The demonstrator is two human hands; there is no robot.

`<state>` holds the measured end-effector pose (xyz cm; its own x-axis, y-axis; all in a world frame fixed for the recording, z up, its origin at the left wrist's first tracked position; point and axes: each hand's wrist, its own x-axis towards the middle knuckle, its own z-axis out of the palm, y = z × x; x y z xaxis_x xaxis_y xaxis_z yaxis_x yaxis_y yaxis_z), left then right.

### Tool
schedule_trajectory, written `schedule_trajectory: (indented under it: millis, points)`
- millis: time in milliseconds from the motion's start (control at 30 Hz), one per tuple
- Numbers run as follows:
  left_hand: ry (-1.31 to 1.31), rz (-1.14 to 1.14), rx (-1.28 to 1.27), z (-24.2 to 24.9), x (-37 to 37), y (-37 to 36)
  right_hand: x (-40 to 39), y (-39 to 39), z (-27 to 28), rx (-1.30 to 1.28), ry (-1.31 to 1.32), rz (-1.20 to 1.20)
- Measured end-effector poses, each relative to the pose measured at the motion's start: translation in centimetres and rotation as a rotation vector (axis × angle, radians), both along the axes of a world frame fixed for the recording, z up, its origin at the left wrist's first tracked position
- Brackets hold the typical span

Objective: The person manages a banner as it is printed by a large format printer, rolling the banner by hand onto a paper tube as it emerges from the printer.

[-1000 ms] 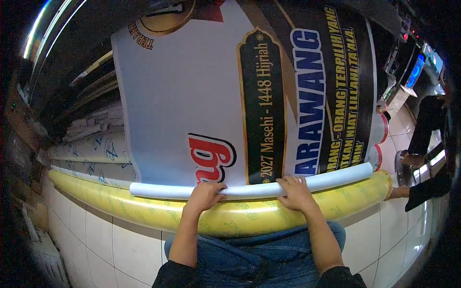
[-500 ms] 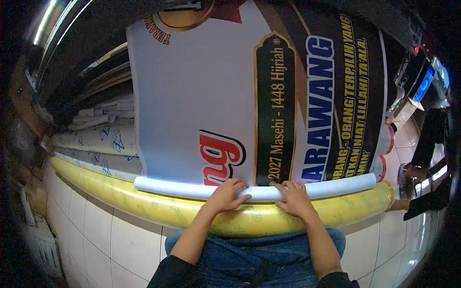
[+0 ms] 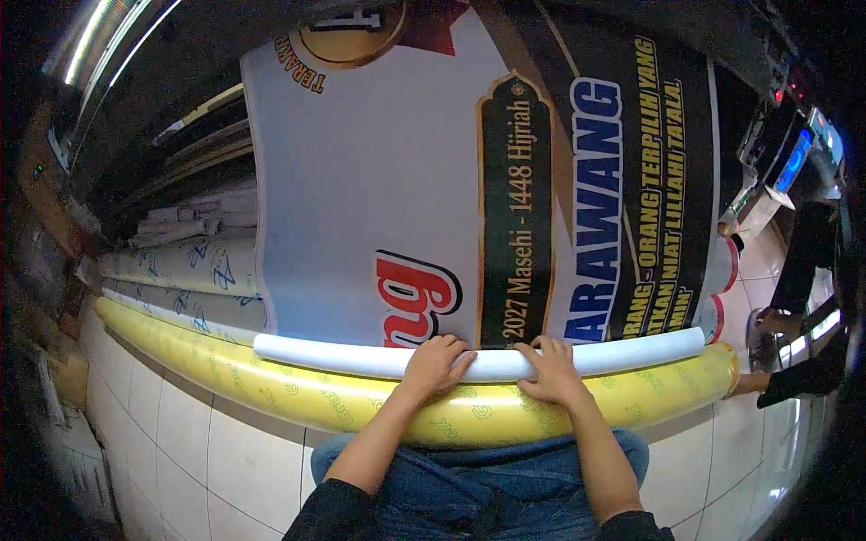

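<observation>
A printed banner [image 3: 361,162] stretches away from me, with its near end wound into a white roll [image 3: 311,355]. My left hand [image 3: 437,368] curls over the middle of this roll, fingers on top and thumb along the near side. Just to the right, my right hand [image 3: 552,371] grips the roll the same way, its fingers bent over the top. Beneath the banner roll and across my lap side lies a long, thick yellow roll [image 3: 487,417] in printed wrapping. The undersides of both hands' grips are hidden.
More wrapped rolls [image 3: 185,266] lie at the left beyond the yellow one. At the right, another person's hand [image 3: 747,385] is by the yellow roll's end. A lit screen [image 3: 794,160] stands farther back. Pale floor tiles [image 3: 244,451] show below.
The banner's print has slid a little toward me into the roll. My left hand has shifted slightly to the right and its fingers have closed more; my right hand stays nearly in place.
</observation>
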<state>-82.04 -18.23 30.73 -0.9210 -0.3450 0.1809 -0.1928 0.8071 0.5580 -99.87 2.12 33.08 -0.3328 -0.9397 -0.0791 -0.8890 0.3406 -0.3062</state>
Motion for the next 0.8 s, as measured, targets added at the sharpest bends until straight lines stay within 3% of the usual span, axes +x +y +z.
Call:
schedule_trajectory:
  millis: [167,233,800]
  points:
    - [-0.027,0.022,0.015,0.6,0.1,0.2,-0.1,-0.3,0.8,-0.102,-0.077,-0.056]
    - [-0.004,0.03,0.024,1.0,0.1,0.3,-0.4,-0.3,0.2,-0.136,-0.101,0.033]
    - [-0.063,0.018,0.025,-0.1,0.1,0.1,0.3,-0.6,0.5,-0.025,-0.081,0.03]
